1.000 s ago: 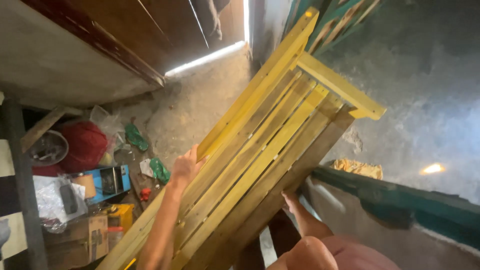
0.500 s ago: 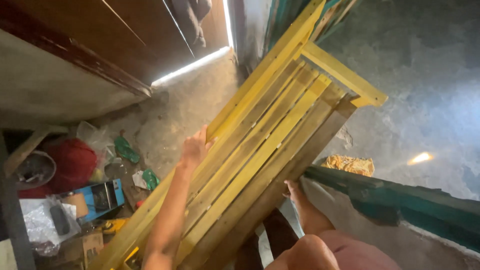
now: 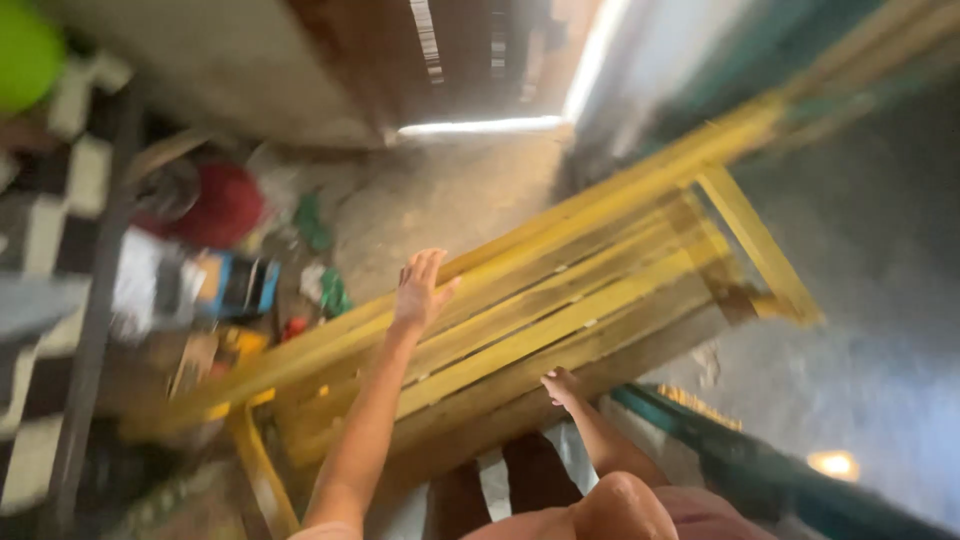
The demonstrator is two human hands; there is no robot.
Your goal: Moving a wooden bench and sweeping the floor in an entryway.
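yellow slatted wooden frame is lying tilted across the middle of the view, long axis running from about 8 o'clock up to 2 o'clock, far end pointing toward the lit doorway gap. left hand is sitting on the upper rail, fingers spread wide and pointing to 12 o'clock, palm flat against the wood, not wrapped. right hand is pressing on the lower brown edge at roughly 5 o'clock from the left, fingers partly curled; whether they are hooking the edge cannot be told through the blur. the two hands are bracketing the frame across its short width. cluttered floor with red bundle and blue box is lying at 9 o'clock.
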